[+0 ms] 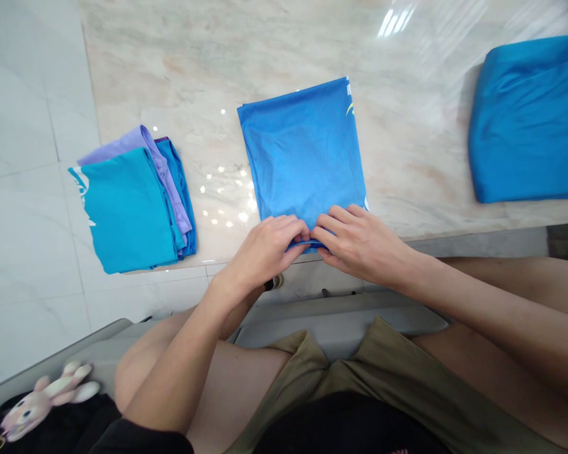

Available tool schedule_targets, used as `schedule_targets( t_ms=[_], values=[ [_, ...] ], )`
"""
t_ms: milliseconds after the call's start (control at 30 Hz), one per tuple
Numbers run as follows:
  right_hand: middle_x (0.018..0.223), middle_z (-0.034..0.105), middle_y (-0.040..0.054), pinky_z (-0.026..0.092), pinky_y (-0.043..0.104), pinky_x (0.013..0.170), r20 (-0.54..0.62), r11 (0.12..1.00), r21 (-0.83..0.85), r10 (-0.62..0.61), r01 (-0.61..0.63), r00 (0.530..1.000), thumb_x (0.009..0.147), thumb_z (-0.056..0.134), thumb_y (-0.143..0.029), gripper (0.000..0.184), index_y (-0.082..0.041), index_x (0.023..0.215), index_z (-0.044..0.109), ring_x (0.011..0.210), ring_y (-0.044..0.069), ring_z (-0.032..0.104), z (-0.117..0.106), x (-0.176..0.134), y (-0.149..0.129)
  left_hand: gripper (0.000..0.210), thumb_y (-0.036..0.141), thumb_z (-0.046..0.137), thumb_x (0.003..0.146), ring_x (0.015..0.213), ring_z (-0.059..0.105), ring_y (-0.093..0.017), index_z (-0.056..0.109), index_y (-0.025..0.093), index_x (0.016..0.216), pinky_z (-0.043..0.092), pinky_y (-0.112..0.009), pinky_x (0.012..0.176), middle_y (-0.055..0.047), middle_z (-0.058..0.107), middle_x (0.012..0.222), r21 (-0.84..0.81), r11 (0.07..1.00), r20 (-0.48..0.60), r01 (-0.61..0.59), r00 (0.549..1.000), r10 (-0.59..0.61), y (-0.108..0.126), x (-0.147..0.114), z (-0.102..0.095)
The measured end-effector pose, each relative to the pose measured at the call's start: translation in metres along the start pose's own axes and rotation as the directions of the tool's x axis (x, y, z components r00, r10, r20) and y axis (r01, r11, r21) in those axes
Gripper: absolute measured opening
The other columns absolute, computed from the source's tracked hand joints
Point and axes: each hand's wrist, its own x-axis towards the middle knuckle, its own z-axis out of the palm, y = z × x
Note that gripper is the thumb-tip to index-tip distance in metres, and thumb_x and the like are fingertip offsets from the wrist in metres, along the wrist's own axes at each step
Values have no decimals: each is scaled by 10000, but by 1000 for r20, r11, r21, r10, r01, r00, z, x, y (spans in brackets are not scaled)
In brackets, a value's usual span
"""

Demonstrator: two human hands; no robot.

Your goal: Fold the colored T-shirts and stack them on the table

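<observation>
A blue folded cloth [303, 151], maybe a garment, lies flat in front of me, with white and yellow print along its right edge. Its near edge reaches the table's front edge. My left hand [277, 243] pinches that near edge between thumb and fingers. Close beside it, my right hand [348, 239] grips the same edge, fingers curled over the top and thumb below. The fingertips of both hands almost meet.
On the left of the marble table [194, 69] sits a pile of folded cloths [127, 208] in teal, purple and blue. Another blue folded cloth [530, 120] lies at the right. A pink plush toy [47, 397] rests at lower left beside my leg.
</observation>
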Motion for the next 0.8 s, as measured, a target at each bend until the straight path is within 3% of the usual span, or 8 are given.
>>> schedule_targets(
  t_ms=[500,800],
  values=[
    [1008,725,111,316,406,772,-39,999,-46,-12,11,999,1102,588,-143,148,-190,1068,723,940,284,551,-12,-6,8,124,120,649,1097,975,741,-206,708,227,1118,514,-340,853,-26,791,1036,50,998,78,-25,997,21,-4,-2,1],
    [1013,736,118,326,420,780,-49,998,11,61,-61,997,1127,531,-117,273,-215,979,739,925,276,537,-17,-7,16,84,154,643,1118,930,725,-211,680,223,1148,489,-356,844,-29,785,1008,107,994,102,-6,995,-5,0,1,1]
  ],
)
